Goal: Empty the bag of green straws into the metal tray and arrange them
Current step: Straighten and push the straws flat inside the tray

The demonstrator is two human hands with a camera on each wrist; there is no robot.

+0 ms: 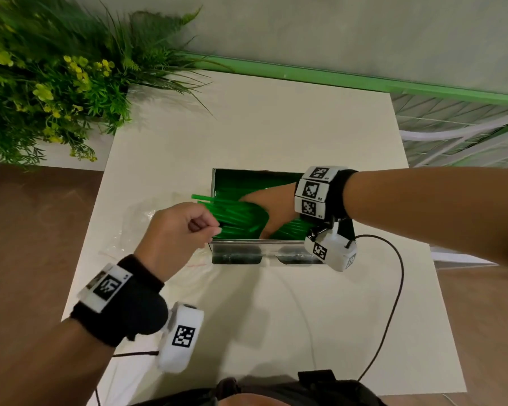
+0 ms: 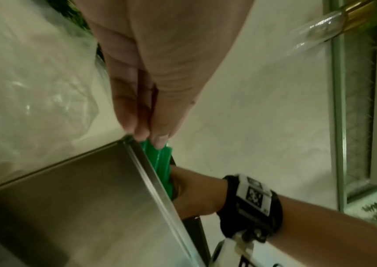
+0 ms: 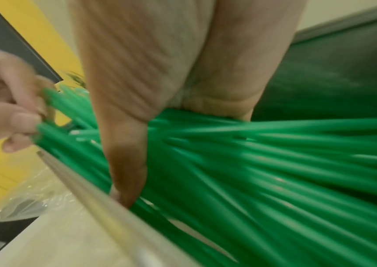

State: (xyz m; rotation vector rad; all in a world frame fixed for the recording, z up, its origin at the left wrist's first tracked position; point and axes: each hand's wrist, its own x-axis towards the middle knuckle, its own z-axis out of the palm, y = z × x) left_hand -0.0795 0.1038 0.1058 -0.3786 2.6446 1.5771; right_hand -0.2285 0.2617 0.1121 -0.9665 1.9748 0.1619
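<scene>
Filling the metal tray (image 1: 235, 249), the green straws (image 1: 288, 230) lay heaped inside it, and several ends stuck out over its left rim. At those ends the left hand (image 1: 178, 227) had its fingers curled, thumb and fingertips pinching a few straws, as both wrist views also showed. Inside the tray, the right hand (image 1: 272, 213) reached down into the pile; in the right wrist view its palm and thumb wrapped over a thick bunch of straws, though its fingertips were hidden beneath them. Just left of the tray, the clear plastic bag (image 1: 135, 227) lay crumpled on the white table (image 1: 276, 133). Beyond the table's far left corner stood a leafy plant (image 1: 47, 77) with yellow flowers.
</scene>
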